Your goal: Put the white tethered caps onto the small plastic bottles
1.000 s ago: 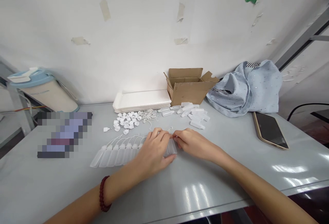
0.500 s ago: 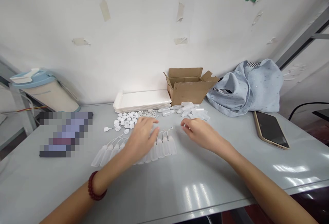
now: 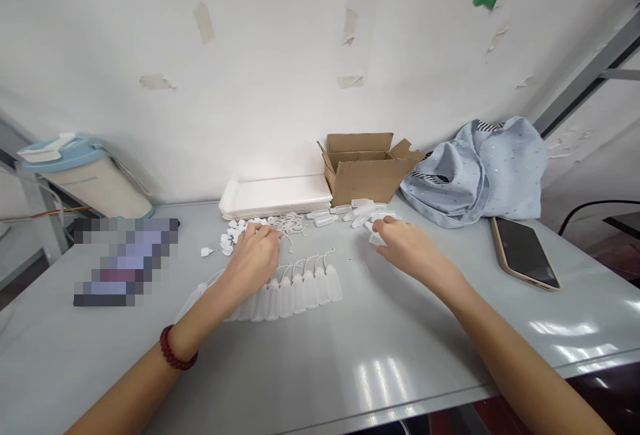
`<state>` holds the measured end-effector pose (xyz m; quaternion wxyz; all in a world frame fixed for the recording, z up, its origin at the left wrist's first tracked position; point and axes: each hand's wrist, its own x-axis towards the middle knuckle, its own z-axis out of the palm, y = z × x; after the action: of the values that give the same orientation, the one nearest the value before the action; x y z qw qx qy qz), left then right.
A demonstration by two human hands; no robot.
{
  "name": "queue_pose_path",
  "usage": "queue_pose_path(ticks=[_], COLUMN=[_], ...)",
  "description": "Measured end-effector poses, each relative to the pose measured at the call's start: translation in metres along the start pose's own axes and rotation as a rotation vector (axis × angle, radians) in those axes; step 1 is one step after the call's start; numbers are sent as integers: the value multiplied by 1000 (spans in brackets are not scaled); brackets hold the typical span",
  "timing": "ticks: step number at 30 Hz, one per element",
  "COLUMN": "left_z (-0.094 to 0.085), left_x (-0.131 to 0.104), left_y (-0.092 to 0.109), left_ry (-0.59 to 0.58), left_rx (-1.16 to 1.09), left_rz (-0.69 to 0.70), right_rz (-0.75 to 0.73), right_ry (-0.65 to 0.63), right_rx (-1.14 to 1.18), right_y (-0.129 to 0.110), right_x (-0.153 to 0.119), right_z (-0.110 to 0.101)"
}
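Observation:
My left hand (image 3: 257, 255) is over the left pile, its fingers curled down between the small white caps (image 3: 233, 232) and the tangle of white cords (image 3: 293, 223). Its fingertips are partly hidden, so what they pinch does not show clearly. At the right pile, my right hand (image 3: 407, 248) has its thumb and fingers closed round a small translucent plastic bottle (image 3: 376, 240). More loose bottles (image 3: 363, 212) lie just behind it. Nearer me, a row of similar bottles (image 3: 299, 294) lies side by side with cords at their tops; my left forearm covers part of the row.
Behind the piles stand a stack of white trays (image 3: 280, 195) and an open cardboard box (image 3: 370, 182). A blue cloth bag (image 3: 510, 168) and a phone (image 3: 527, 255) are at the right. A tumbler (image 3: 95, 182) and a blurred-out device (image 3: 133, 258) are at the left.
My left hand has moved left and back from above the bottle row to the caps and cords. My right hand has shifted right and now grips a bottle at the pile.

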<state>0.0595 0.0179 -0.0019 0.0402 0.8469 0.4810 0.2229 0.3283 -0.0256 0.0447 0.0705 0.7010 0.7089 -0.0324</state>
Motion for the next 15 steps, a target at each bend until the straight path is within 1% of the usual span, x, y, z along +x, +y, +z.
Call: queue_pose_path(ticks=[2,4,7,10,11,12,13,15], left_z=[-7,-14,-25,-31,-32,-33,-34,-35], left_x=[1,-1,-8,-15,-16,-17,-17,-17], left_y=[1,3,9,14,15,17,19,23], left_ry=[16,47,114,167,180,186,181,148], left_rx=[-15,-66,-194,-330,-407,-503,-611,-825], left_rz=[2,-27,-158,-299,-344,-386,-427,-500], right_rz=[-7,-16,-32,-46,-64,-99,-156,-299], right_ry=[-8,-11,-3,35,67,126,212,435], right_rx=[-4,-4,10,40,63,114,199,443], right_y=[0,0,-1,-3,-4,-6,-8,-14], right_x=[2,4,7,8,7,6,5,1], right_z=[3,6,9,10,10,11,11,12])
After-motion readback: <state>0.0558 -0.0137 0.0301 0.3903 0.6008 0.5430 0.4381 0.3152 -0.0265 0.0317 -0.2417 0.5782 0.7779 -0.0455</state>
